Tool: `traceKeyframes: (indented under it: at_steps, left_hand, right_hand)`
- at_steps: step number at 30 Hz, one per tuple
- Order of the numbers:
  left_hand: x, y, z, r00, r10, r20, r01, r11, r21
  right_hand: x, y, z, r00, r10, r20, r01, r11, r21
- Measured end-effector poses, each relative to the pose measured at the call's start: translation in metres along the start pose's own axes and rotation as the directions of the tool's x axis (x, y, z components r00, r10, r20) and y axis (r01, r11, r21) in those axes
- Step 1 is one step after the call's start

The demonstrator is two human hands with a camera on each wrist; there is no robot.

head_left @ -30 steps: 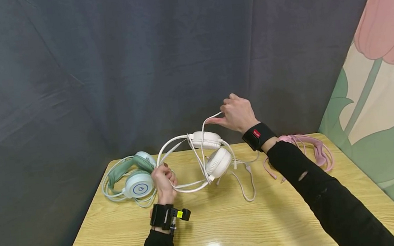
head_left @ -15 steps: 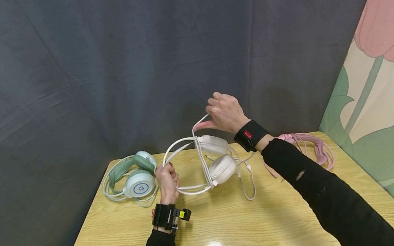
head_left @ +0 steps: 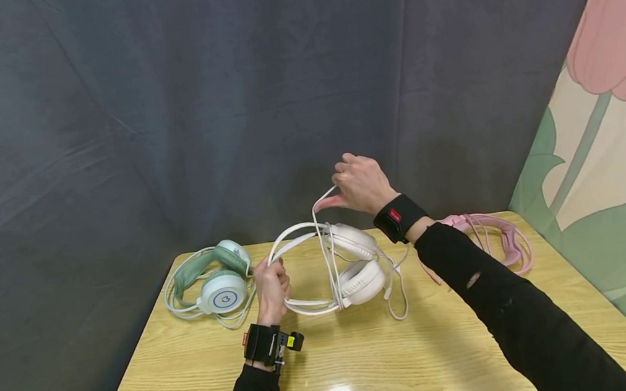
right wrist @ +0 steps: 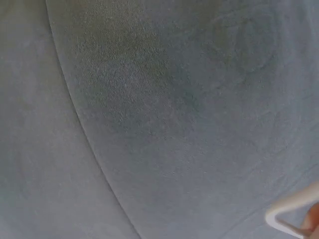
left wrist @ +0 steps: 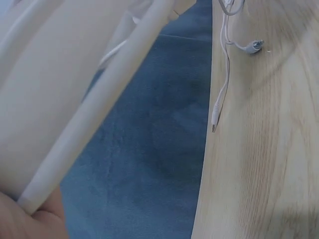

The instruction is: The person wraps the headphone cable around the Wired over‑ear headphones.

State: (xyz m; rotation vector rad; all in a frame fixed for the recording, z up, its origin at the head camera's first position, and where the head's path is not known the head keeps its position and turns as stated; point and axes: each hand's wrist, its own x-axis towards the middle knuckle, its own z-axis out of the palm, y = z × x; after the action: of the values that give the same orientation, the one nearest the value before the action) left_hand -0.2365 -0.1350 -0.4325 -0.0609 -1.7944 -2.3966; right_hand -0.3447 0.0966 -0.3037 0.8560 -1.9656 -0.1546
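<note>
White headband, seemingly held; cable plug on table

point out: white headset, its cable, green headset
white headset (head_left: 361,280): head view, on the lower ear cup.
cable (head_left: 324,250): head view, on the raised strand.
green headset (head_left: 223,298): head view, on the front ear cup.

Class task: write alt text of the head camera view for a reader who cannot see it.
The left hand grips a white headset by its headband while the right hand pinches its cable above a wooden table. A green headset lies left, a pink one right.
</note>
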Motion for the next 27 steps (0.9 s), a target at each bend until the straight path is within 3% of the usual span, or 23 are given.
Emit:
traceKeyframes:
  at_steps: [3, 6, 10, 14, 17, 19, 23, 25, 27]
  left_hand:
    - [0.003, -0.006, -0.002, 1.000, 0.020, 0.022, -0.018, 0.997, -0.069]
    - [0.003, -0.006, -0.003, 0.998, 0.042, 0.045, -0.036, 0.990, -0.137]
    - [0.003, -0.006, -0.004, 0.994, 0.051, 0.095, -0.032, 0.981, -0.192]
    - [0.005, -0.006, -0.009, 0.980, 0.019, 0.200, 0.049, 0.944, -0.326]
    - [0.007, -0.006, -0.014, 0.947, 0.008, 0.320, 0.147, 0.878, -0.455]
    - [0.010, -0.006, -0.018, 0.915, 0.021, 0.402, 0.210, 0.827, -0.522]
    - [0.013, -0.007, -0.023, 0.855, 0.055, 0.516, 0.303, 0.756, -0.581]
    - [0.015, -0.008, -0.025, 0.836, 0.047, 0.547, 0.346, 0.728, -0.592]
    - [0.015, -0.008, -0.025, 0.827, 0.027, 0.562, 0.388, 0.695, -0.605]
  right_hand:
    - [-0.005, 0.005, 0.004, 0.996, 0.051, 0.067, -0.053, 0.998, 0.038]
    - [-0.012, 0.011, 0.008, 0.977, 0.122, 0.174, -0.147, 0.979, 0.140]
    - [-0.019, 0.016, 0.012, 0.934, 0.157, 0.319, -0.252, 0.926, 0.281]
    - [-0.026, 0.020, 0.017, 0.875, 0.164, 0.455, -0.352, 0.861, 0.367]
    - [-0.034, 0.022, 0.023, 0.822, 0.169, 0.544, -0.442, 0.792, 0.421]
    - [-0.040, 0.022, 0.028, 0.780, 0.174, 0.602, -0.514, 0.726, 0.457]
    - [-0.059, 0.020, 0.039, 0.710, 0.185, 0.680, -0.628, 0.603, 0.492]
    - [-0.070, 0.018, 0.044, 0.681, 0.194, 0.706, -0.673, 0.547, 0.498]
    - [-0.083, 0.016, 0.048, 0.649, 0.217, 0.729, -0.726, 0.464, 0.508]
